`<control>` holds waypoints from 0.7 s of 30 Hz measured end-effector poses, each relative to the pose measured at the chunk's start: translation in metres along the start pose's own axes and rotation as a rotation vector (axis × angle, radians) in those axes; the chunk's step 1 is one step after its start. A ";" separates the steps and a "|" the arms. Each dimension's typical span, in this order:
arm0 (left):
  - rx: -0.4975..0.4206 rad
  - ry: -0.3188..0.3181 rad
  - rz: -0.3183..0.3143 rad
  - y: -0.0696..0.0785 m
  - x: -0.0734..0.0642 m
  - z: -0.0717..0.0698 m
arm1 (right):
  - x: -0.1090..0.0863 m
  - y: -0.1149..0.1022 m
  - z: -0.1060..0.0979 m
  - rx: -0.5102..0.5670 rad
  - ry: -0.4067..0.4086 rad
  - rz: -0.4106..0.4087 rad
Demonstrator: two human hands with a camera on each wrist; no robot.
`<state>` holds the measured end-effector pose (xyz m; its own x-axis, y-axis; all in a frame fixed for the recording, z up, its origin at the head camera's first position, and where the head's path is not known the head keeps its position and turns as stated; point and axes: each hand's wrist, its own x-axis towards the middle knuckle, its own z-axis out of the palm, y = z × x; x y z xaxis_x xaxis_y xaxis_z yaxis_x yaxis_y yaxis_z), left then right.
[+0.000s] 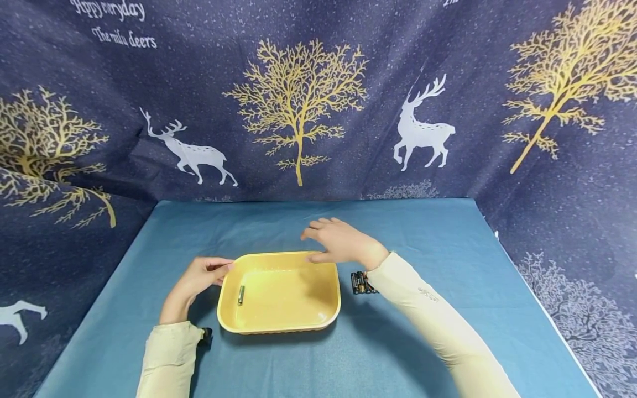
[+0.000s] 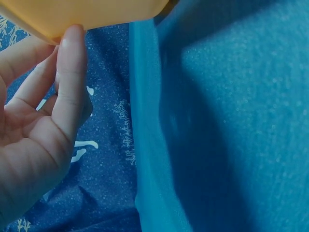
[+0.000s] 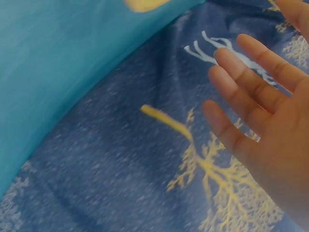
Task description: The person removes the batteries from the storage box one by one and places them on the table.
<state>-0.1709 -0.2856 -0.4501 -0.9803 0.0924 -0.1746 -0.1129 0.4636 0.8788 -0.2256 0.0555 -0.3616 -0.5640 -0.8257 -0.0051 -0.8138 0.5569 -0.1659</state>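
Observation:
A yellow rectangular tray (image 1: 283,326) stands on the blue cloth, with one small battery (image 1: 241,295) lying inside near its left wall. My left hand (image 1: 201,276) pinches the tray's upper left rim between thumb and fingers; the left wrist view shows the thumb (image 2: 72,72) against the yellow wall. Over the tray's upper right corner is my right hand (image 1: 340,239), fingers spread and holding nothing. In the right wrist view its fingers (image 3: 251,87) are extended, palm visible. Several dark batteries (image 1: 359,282) lie side by side right of the tray, partly hidden by the right sleeve.
Blue cloth (image 1: 278,370) covers the table. A dark blue curtain (image 1: 328,110) printed with trees and deer hangs behind and along the sides. A small black object (image 1: 205,337) sits at the left cuff.

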 end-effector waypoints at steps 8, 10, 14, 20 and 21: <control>0.003 0.004 -0.002 0.000 0.000 0.000 | 0.029 -0.026 0.000 -0.032 -0.027 -0.055; 0.005 0.005 -0.004 0.000 0.000 0.000 | 0.036 -0.032 0.003 -0.036 -0.035 -0.065; 0.007 0.006 -0.009 0.000 0.000 0.000 | 0.050 -0.047 0.011 -0.067 -0.047 -0.085; -0.003 0.008 0.004 -0.001 0.001 0.000 | 0.070 -0.070 0.025 -0.123 -0.095 -0.103; -0.006 0.006 0.008 -0.001 0.001 0.000 | 0.073 -0.073 0.028 -0.131 -0.106 -0.101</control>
<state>-0.1717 -0.2859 -0.4512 -0.9821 0.0907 -0.1652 -0.1063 0.4574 0.8829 -0.2035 -0.0484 -0.3779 -0.4661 -0.8791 -0.0999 -0.8808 0.4716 -0.0408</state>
